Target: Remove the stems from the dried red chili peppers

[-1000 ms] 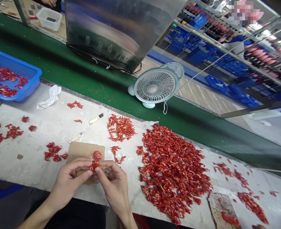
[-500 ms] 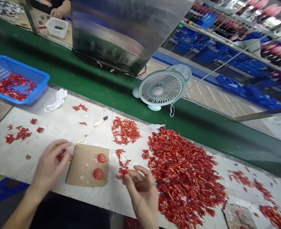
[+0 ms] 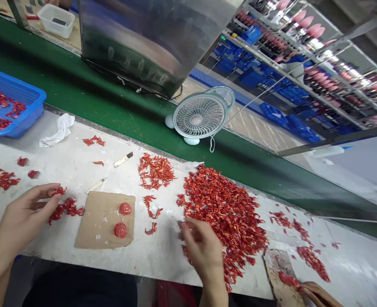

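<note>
While the person's left hand reaches low over the white table with its fingers loosely extended, the fingertips touch a crumpled red piece beside a small red cluster. The right hand is curled and half open at the edge of a large heap of twisted red pieces; whether it pinches anything cannot be told. Two round red discs sit on a cardboard sheet between the hands. At lower right, a co-worker's hand touches red pieces on a worn board.
</note>
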`<state>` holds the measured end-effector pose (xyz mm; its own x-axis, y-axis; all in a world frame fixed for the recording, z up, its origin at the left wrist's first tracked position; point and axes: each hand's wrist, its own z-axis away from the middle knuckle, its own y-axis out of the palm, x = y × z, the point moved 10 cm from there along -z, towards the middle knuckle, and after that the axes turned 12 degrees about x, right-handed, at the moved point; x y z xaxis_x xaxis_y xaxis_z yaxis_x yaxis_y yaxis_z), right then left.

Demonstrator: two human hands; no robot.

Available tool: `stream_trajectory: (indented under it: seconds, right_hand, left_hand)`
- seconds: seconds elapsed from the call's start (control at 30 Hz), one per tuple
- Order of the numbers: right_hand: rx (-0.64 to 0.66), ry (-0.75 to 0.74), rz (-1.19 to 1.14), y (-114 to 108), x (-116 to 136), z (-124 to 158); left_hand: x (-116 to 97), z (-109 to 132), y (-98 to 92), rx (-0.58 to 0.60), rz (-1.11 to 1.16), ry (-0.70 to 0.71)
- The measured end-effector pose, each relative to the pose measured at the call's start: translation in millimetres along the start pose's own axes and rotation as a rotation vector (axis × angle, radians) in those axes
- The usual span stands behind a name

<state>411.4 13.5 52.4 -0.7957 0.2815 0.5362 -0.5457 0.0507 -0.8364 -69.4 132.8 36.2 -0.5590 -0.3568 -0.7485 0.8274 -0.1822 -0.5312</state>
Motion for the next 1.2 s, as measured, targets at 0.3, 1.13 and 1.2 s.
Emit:
stream_trajectory:
  seconds: [0.3, 1.13, 1.2]
  right_hand:
    - [0.555, -0.239, -0.041, 91.9, 61.1, 7.6]
    - [0.452, 0.111, -0.88, 128.8, 106.8, -31.5]
    - [0.467, 0.116, -0.917, 130.1, 106.7, -31.2]
  left_hand:
    - [-15.0, 19.5, 70.1, 0.318, 0.593, 0.181]
    - [-18.0, 40.6, 113.5, 0.517, 0.68, 0.067]
    - [-21.6, 41.1, 117.7, 0.534, 0.675, 0.074]
